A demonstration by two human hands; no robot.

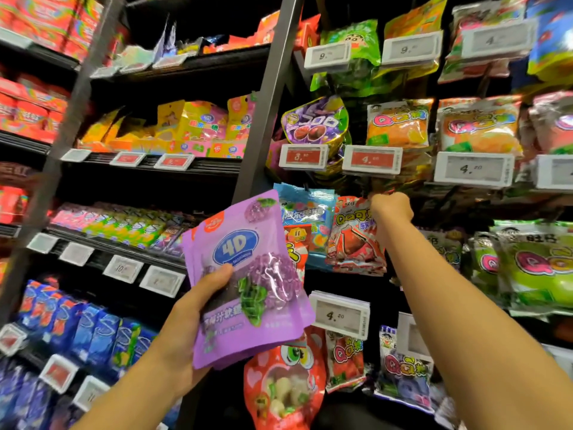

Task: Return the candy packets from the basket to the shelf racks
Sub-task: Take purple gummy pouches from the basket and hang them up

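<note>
- At the peg racks, left hand [186,308] grips a small stack of purple 4D grape packets [248,280], thumb across the front face, fingers curled behind the lower left edge; at least two packets, exact count unclear.
- Right hand [391,209] is raised to the rack beside a red QQ packet [355,234]; fingers are curled, but whether they pinch a packet top or a hook is not visible.
- Handling, by judgement: light, soft foil pouches, glossy and likely to slide against each other; best pinched at the stiff sealed top by the hang hole.
- Price tag [339,315] reading 4.20 sits just right of the stack.
- Basket is out of view; hooks are hidden behind packets; outer shelves are blurred.
</note>
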